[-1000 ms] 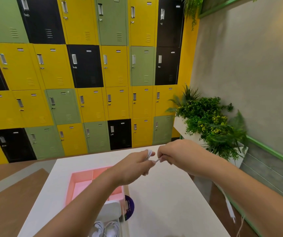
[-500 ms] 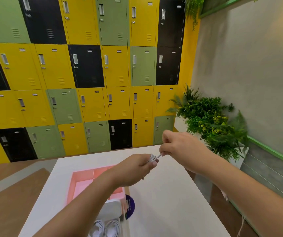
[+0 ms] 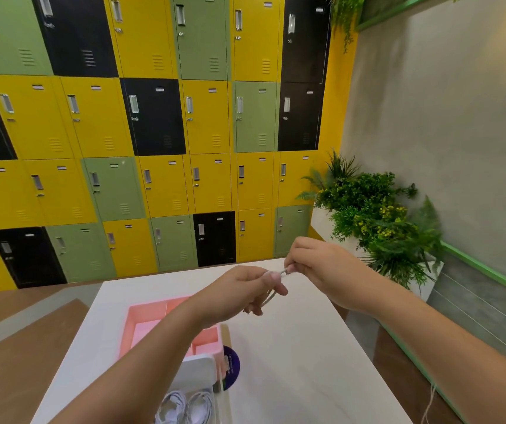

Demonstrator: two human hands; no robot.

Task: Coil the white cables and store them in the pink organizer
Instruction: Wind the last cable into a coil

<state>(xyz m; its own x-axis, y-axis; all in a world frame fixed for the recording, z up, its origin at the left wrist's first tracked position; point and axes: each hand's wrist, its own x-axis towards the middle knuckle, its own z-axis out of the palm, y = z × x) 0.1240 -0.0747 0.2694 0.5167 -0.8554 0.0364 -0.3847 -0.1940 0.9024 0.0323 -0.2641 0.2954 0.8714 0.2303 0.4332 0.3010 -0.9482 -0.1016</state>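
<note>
Left grip: the left hand (image 3: 245, 290) is closed on a white cable (image 3: 271, 296), whose loop shows below the fingers at its 4 o'clock side.
Right grip: the right hand (image 3: 322, 267) pinches the cable's end between thumb and fingertips, touching the left thumb tip.
Cable position: held in the air above the desk (image 3: 291, 362), between both hands.
Pink organizer (image 3: 147, 316): on the desk at 7 o'clock from the hands, partly hidden by the left forearm.
More cables (image 3: 187, 408): coiled white ones in a clear box at 6 o'clock, near the bottom edge.
Purple disc (image 3: 232, 367): just beside the organizer's near right corner.
Background: lockers (image 3: 154, 117) at 12 o'clock, plants (image 3: 374, 215) at 2 o'clock.
</note>
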